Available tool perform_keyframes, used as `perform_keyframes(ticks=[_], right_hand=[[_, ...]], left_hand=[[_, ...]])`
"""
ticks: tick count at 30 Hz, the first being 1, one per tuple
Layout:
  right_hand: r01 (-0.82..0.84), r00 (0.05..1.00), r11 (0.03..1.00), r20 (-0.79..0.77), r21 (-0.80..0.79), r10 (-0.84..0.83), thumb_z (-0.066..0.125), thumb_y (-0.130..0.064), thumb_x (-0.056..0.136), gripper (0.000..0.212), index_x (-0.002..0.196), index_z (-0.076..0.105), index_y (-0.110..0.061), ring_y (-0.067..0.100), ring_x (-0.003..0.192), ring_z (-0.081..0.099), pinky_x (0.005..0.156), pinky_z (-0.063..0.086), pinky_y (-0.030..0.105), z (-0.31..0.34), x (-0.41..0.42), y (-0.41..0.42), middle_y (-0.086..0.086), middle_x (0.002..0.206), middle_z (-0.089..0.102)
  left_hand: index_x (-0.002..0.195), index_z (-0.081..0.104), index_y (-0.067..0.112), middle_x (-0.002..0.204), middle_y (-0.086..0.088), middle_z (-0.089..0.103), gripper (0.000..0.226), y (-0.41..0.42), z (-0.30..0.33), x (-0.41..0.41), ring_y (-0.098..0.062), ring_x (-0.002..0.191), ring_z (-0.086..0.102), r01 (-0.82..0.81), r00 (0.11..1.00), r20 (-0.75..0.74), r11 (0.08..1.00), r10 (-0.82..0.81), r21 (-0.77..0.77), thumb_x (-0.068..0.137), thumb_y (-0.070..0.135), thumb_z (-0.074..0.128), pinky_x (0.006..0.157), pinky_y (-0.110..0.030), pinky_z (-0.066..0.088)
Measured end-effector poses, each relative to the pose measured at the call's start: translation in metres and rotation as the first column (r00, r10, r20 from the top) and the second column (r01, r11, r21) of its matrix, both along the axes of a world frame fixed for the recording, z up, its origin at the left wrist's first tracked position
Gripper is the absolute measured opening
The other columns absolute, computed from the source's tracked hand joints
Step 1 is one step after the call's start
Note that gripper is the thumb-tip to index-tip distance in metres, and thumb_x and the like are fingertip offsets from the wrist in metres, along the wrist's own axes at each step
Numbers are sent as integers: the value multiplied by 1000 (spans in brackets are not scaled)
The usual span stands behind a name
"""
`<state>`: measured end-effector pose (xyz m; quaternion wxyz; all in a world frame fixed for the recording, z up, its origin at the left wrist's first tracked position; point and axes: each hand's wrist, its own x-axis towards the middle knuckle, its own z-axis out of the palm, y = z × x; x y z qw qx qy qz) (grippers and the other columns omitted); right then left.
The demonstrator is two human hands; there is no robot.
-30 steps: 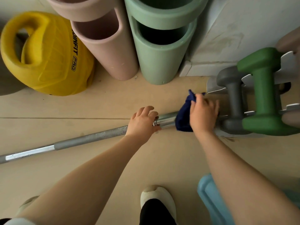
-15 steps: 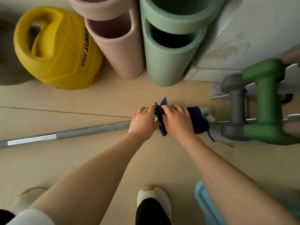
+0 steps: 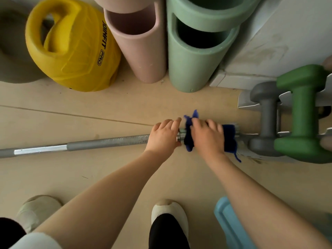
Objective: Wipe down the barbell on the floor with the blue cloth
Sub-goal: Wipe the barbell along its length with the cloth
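Observation:
A grey and chrome barbell [image 3: 100, 141] lies across the floor from the left edge toward the dumbbell rack on the right. My left hand [image 3: 164, 136] grips the bar just left of its collar. The dark blue cloth [image 3: 229, 137] is wrapped over the bar's right end sleeve. My right hand [image 3: 206, 136] grips the bar through the cloth, right beside my left hand. The sleeve's tip is hidden by cloth and the rack.
A yellow medicine ball [image 3: 75, 49], pink foam rollers [image 3: 142, 49] and green foam rollers [image 3: 195, 56] stand behind the bar. A rack with a grey dumbbell [image 3: 265, 119] and a green dumbbell [image 3: 303, 114] sits at right. A light blue object [image 3: 231, 223] and my shoes [image 3: 170, 212] are near.
My right hand slid the cloth leftward along the sleeve from beside the rack to next to my left hand, then eased slightly right. My left hand kept its hold.

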<state>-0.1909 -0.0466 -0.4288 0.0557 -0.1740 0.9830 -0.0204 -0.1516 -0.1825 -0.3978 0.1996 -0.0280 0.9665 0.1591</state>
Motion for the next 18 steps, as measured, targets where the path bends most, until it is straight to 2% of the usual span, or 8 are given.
perform_keyframes(ticks=[2, 6, 9, 11, 13, 15, 16, 18], right_hand=[[136, 989, 990, 57, 49, -138, 64, -16, 83, 9, 88, 61, -9, 33, 77, 61, 68, 45, 37, 5, -11, 7, 12, 74, 69], [193, 960, 980, 197, 42, -198, 36, -20, 98, 26, 118, 49, -10, 34, 111, 47, 91, 33, 44, 13, -23, -2, 15, 112, 64], [226, 950, 966, 249, -123, -190, 34, -21, 99, 27, 117, 48, -8, 35, 107, 51, 86, 37, 42, 16, -21, -15, 18, 111, 63], [432, 879, 850, 352, -302, -322, 33, -20, 100, 27, 114, 48, -4, 38, 101, 56, 78, 40, 39, 22, -18, -26, 22, 108, 62], [670, 734, 621, 491, -407, -470, 31, -18, 100, 27, 114, 47, -1, 38, 105, 56, 81, 41, 38, 33, -15, -36, 23, 112, 60], [766, 642, 444, 555, -464, -528, 31, -18, 100, 27, 117, 45, -2, 36, 109, 54, 88, 40, 37, 39, -9, -38, 20, 116, 58], [777, 629, 394, 563, -491, -537, 31, -18, 100, 27, 120, 44, -4, 35, 110, 54, 90, 40, 37, 41, -3, -37, 18, 118, 58], [759, 647, 374, 549, -533, -529, 34, -19, 100, 28, 123, 41, -6, 33, 107, 55, 88, 41, 37, 48, 12, -39, 16, 117, 58]], left_hand=[[146, 20, 17, 143, 2, 41, 71, 1, 2, 0, -15, 140, 23, -53, 998, 41, 999, 53, 2, 89, 32, 59, 110, -29, 20], [149, -1, 14, 157, -1, 14, 76, -6, 13, 4, -19, 146, 1, -61, 985, 162, 996, 51, 58, 95, 33, 49, 117, -35, 7], [150, -3, 16, 158, 0, 5, 79, -48, 32, 20, -20, 145, 3, 46, 969, 241, 998, -52, 33, 94, 36, 49, 117, -37, 9], [149, 10, 16, 156, -1, 16, 68, -88, 42, 33, -22, 143, 15, -28, 964, 263, 999, 31, -17, 95, 31, 48, 116, -39, 18], [146, 25, 15, 151, -5, 29, 57, -126, 45, 48, -25, 138, 26, -168, 951, 251, 984, 179, -62, 95, 27, 48, 112, -40, 26], [141, 35, 13, 145, -8, 38, 49, -150, 45, 60, -28, 133, 34, -264, 938, 211, 961, 275, -79, 94, 23, 49, 109, -41, 31], [139, 39, 13, 143, -9, 42, 46, -158, 43, 64, -29, 131, 36, -284, 937, 189, 956, 293, -78, 94, 21, 49, 107, -41, 33], [136, 43, 13, 140, -8, 45, 43, -170, 40, 70, -28, 129, 39, -278, 945, 156, 957, 288, -83, 94, 19, 49, 104, -40, 36]])
